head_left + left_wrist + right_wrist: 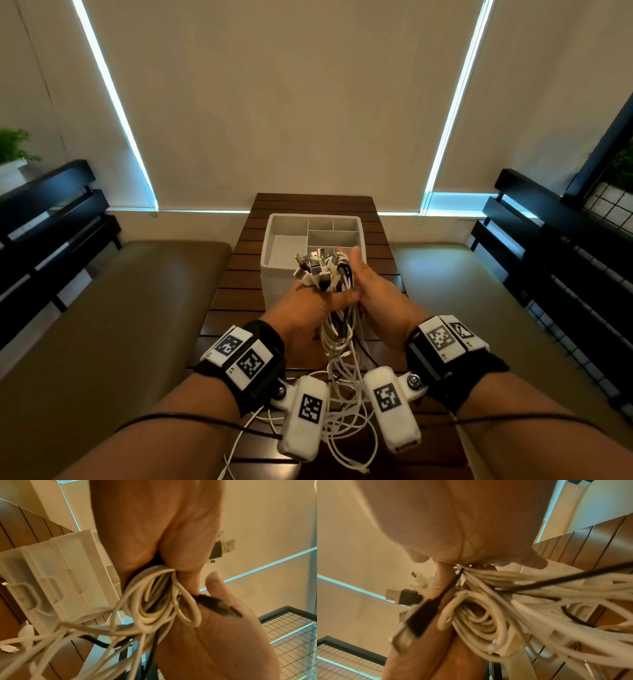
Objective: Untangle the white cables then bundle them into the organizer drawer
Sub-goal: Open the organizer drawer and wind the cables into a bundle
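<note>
Both hands hold one thick bundle of white cables [337, 346] upright above the table, just in front of the white organizer [274, 240]. My left hand [310, 301] grips the bundle from the left, thumb wrapped across it. My right hand [368, 289] clasps it from the right, thumb up. A cluster of USB plugs [317, 265] sticks out above the fists. In the left wrist view the white cables [154, 601] loop out below my palm. The right wrist view shows the white cables [488, 615] coiled, with a black cable [556, 580] among them.
The organizer has several compartments and stands mid-table on a dark slatted wooden table [236, 274]. Loose cable ends trail down onto the table near its front edge [342, 442]. Tan cushioned benches [120, 325] flank the table. A drawer front with a handle [34, 595] shows.
</note>
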{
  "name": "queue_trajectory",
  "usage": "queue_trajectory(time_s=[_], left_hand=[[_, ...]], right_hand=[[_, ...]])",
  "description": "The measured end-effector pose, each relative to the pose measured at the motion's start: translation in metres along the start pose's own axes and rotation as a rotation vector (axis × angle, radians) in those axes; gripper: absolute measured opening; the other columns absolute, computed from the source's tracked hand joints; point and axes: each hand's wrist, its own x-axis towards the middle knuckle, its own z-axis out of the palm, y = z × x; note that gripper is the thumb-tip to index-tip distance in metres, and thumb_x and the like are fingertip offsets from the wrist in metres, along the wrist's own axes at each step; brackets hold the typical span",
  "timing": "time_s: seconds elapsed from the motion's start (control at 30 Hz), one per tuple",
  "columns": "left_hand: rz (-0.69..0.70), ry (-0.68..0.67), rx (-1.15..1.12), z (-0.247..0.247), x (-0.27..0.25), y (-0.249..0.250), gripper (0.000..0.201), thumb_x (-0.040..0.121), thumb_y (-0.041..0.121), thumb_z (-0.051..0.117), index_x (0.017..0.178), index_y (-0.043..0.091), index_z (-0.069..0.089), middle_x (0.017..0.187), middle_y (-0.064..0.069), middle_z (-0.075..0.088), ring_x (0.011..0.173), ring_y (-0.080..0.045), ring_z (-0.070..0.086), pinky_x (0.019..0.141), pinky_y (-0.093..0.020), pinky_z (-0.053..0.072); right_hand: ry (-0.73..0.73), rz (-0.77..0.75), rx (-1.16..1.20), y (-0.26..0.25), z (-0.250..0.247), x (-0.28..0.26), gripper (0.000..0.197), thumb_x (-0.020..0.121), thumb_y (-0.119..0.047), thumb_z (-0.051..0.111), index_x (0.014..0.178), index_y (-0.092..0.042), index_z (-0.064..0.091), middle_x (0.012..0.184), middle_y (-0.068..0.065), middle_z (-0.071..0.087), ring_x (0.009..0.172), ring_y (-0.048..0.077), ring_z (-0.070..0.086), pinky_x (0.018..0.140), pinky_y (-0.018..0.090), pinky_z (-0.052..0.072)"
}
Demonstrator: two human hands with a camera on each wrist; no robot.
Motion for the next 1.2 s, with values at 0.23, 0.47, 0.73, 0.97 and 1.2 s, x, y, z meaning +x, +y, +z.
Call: queue_trajectory(time_s=[0.23, 0.47, 0.73, 0.97, 1.2], left_hand=[[-0.026, 0.048, -0.097, -0.002, -0.001, -0.003, 0.02, 0.084, 0.001, 0.066, 0.103, 0.003, 0.068, 0.1, -0.018, 0.071, 0.097, -0.032, 0.068, 0.081, -0.042, 0.055], [-0.088, 0.052, -0.355, 0.003, -0.001, -0.001, 0.014, 0.081, 0.013, 0.067, 0.09, 0.003, 0.067, 0.073, -0.009, 0.067, 0.064, -0.022, 0.066, 0.058, -0.032, 0.054], [-0.038, 0.186, -0.299, 0.004, 0.0, -0.002, 0.019, 0.067, 0.029, 0.082, 0.073, 0.018, 0.069, 0.069, -0.004, 0.059, 0.072, -0.025, 0.061, 0.072, -0.043, 0.052], [-0.032, 0.228, -0.338, 0.0, 0.0, -0.006, 0.03, 0.069, 0.031, 0.081, 0.087, 0.012, 0.068, 0.065, -0.002, 0.063, 0.061, -0.019, 0.065, 0.059, -0.033, 0.052], [-0.048, 0.107, -0.183, 0.006, -0.004, -0.001, 0.05, 0.07, 0.048, 0.066, 0.101, 0.009, 0.074, 0.078, -0.002, 0.074, 0.072, -0.014, 0.071, 0.063, -0.029, 0.056]], right_hand=[[-0.169, -0.036, 0.019, 0.015, -0.003, -0.001, 0.066, 0.082, -0.04, 0.072, 0.138, -0.021, 0.043, 0.126, 0.01, 0.063, 0.117, 0.027, 0.06, 0.1, 0.052, 0.046], [-0.184, 0.018, -0.018, 0.015, 0.0, -0.008, 0.028, 0.084, 0.012, 0.05, 0.101, -0.006, 0.062, 0.087, 0.015, 0.07, 0.078, 0.029, 0.068, 0.074, 0.037, 0.057], [-0.158, 0.012, -0.129, 0.015, 0.012, -0.008, 0.042, 0.076, 0.007, 0.064, 0.113, -0.011, 0.054, 0.085, 0.006, 0.067, 0.069, 0.016, 0.065, 0.064, 0.028, 0.053], [-0.117, -0.022, -0.289, 0.012, 0.014, -0.009, 0.026, 0.079, 0.002, 0.064, 0.096, -0.018, 0.059, 0.084, 0.006, 0.069, 0.073, 0.017, 0.068, 0.068, 0.031, 0.056], [-0.129, 0.171, -0.033, 0.015, 0.017, -0.01, 0.019, 0.069, 0.001, 0.063, 0.088, -0.001, 0.058, 0.073, 0.02, 0.057, 0.052, 0.027, 0.054, 0.051, 0.032, 0.047]])
